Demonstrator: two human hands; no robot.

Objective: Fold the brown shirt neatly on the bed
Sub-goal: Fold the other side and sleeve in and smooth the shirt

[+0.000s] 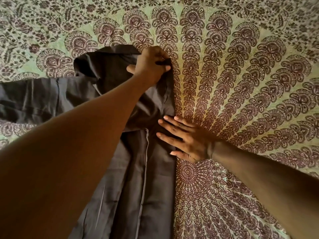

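On the patterned bed (241,83), your left hand (150,66), fingers clamped on the far shoulder of the brown shirt (138,169), draws it leftward; keep your right hand (186,140), fingers spread flat, pinning the right-hand fold edge.

no readable text, labels or numbers appear anywhere in view.

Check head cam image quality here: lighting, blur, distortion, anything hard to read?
Head view: warm, dim light with a greenish cast on the patterned bedspread; the brown shirt reads almost black, its folds low in contrast. Wide-angle bending curves the print near the edges. Left hand gripping the shirt and right hand pressed flat are fairly sharp; the near left forearm is soft and fills the lower left. No glare.
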